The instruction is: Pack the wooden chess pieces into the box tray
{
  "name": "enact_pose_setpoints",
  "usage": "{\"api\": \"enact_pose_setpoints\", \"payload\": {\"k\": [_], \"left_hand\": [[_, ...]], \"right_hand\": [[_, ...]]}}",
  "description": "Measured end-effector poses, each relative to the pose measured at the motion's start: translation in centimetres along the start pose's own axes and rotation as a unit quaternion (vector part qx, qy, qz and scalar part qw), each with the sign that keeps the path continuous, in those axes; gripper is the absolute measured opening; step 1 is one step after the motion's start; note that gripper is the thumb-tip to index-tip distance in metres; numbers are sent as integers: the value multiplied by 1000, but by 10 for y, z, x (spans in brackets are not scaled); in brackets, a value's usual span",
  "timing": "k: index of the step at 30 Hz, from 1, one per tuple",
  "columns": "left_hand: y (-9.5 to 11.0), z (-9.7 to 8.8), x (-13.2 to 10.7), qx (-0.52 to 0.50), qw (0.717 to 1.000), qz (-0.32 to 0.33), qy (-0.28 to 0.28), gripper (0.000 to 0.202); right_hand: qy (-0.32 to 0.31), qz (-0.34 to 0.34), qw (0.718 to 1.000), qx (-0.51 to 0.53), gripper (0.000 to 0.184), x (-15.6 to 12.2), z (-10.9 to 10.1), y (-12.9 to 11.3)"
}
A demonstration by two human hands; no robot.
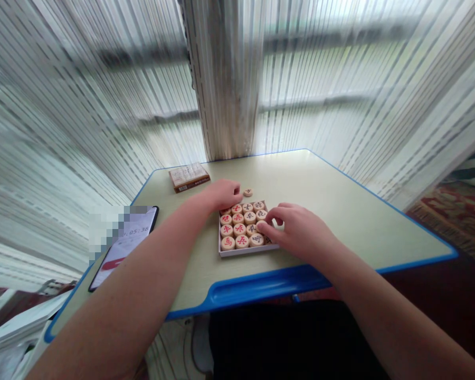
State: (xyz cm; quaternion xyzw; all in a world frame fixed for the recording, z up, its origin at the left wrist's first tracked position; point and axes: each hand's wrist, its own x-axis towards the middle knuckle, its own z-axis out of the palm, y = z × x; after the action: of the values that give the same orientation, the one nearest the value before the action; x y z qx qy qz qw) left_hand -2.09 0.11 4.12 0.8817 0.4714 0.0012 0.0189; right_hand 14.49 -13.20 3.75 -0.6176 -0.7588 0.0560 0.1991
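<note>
A shallow white box [220,248] on the table holds rows of round wooden Chinese chess pieces [241,241] with red and black characters. One loose chess piece [248,192] lies flat just beyond the box's far edge. My left hand [225,194] is at the box's far left corner, fingers curled, close to the loose piece; what its fingers hold, if anything, is hidden. Over the right column, my right hand [293,226] has thumb and forefinger bent together at a chess piece in the box, covering part of that column.
A brown box lid [190,176] with a printed top lies at the far left of the table [320,195]. A phone [129,240] showing a timer rests along the left edge. A blue trough [261,285] runs along the front. Striped curtains [229,79] hang behind.
</note>
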Motion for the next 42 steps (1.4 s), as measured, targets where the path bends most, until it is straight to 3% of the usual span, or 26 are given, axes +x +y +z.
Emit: {"api": "enact_pose_setpoints", "payload": {"k": [10, 14, 23, 28, 42], "left_hand": [[0, 0, 0, 9, 1000, 6, 1, 30], [0, 0, 0, 12, 1000, 3, 1, 30], [-1, 1, 1, 2, 1000, 3, 0, 29], [0, 1, 0, 10, 1000, 5, 1, 29], [0, 1, 1, 10, 1000, 3, -3, 29]], "right_hand": [[34, -18, 997, 72, 12, 0, -4, 2], [15, -38, 996, 75, 10, -1, -5, 4], [-14, -42, 996, 78, 20, -1, -13, 13], [-42, -24, 997, 66, 17, 0, -12, 11], [0, -12, 999, 43, 19, -2, -11, 7]]}}
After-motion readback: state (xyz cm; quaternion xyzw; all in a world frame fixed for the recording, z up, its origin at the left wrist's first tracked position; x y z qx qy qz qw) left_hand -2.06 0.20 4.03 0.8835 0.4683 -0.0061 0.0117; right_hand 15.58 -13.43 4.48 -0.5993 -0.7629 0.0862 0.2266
